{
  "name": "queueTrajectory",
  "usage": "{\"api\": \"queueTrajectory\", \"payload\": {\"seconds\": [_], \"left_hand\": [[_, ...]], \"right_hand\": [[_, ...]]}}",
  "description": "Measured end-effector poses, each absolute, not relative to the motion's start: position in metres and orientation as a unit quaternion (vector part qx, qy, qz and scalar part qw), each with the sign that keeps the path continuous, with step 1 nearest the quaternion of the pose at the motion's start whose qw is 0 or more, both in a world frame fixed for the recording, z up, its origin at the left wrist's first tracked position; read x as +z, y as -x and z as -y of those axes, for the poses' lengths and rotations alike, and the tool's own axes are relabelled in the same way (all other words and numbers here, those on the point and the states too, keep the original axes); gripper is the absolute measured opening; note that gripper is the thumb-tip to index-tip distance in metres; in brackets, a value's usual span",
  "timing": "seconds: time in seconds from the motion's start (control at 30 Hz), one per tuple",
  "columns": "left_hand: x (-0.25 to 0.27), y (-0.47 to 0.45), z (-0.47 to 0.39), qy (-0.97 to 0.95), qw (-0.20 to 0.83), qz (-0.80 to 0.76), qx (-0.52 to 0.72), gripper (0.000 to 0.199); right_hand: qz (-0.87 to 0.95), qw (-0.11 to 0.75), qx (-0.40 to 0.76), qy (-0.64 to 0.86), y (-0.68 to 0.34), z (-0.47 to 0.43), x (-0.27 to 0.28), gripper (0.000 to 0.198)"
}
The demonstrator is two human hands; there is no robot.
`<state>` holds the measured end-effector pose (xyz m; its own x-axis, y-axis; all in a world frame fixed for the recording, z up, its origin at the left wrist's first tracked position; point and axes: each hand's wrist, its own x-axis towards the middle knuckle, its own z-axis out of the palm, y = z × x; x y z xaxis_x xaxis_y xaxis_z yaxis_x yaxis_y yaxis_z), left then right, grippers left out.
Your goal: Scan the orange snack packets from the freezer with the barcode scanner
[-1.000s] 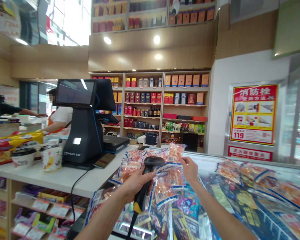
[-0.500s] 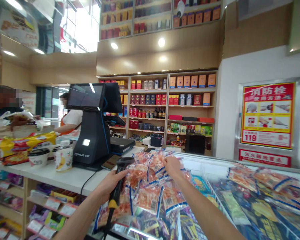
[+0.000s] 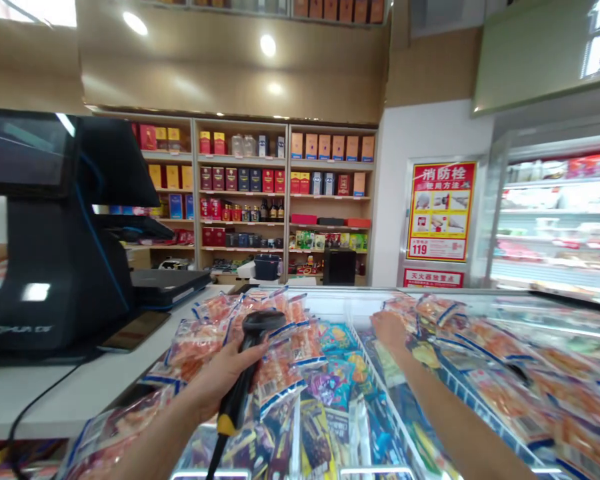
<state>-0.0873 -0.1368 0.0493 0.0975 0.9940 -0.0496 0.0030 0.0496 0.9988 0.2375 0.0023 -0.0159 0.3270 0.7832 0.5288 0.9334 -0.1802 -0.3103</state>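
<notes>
My left hand [image 3: 225, 373] is wrapped round the grip of a black barcode scanner [image 3: 247, 370] with a yellow band near its cord. The scanner's head hangs over a pile of clear, blue-edged snack packets [image 3: 280, 373] with orange contents, lying on the freezer's glass top [image 3: 330, 303]. My right hand [image 3: 390, 330] is closed, with its fingers curled away from me. It is at the near left end of a second group of the same packets [image 3: 495, 337]. Whether a packet is in its fingers is hidden.
On the left, a black point-of-sale terminal [image 3: 55, 233] stands on a white counter [image 3: 125, 373] beside a dark phone [image 3: 137, 331]. Colourful ice-cream wrappers [image 3: 330, 387] and white wire dividers [image 3: 380, 380] show through the glass. Behind are shelves of boxed goods [image 3: 243, 180].
My view has turned right and moved closer to the freezer. My right hand has gone from the left pile of packets to the right group. My left hand keeps hold of the barcode scanner.
</notes>
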Motion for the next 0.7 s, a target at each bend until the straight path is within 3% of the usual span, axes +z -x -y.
{"api": "queueTrajectory", "payload": {"seconds": [0.4,0.7], "left_hand": [[0.031,0.018,0.097,-0.540,0.565,-0.483,0.395,0.029],[0.029,0.015,0.096,-0.551,0.566,-0.474,0.390,0.030]], "right_hand": [[0.510,0.232,-0.098,0.823,-0.363,-0.040,-0.067,0.044],[0.621,0.200,-0.065,0.755,-0.318,-0.032,-0.072,0.024]]}}
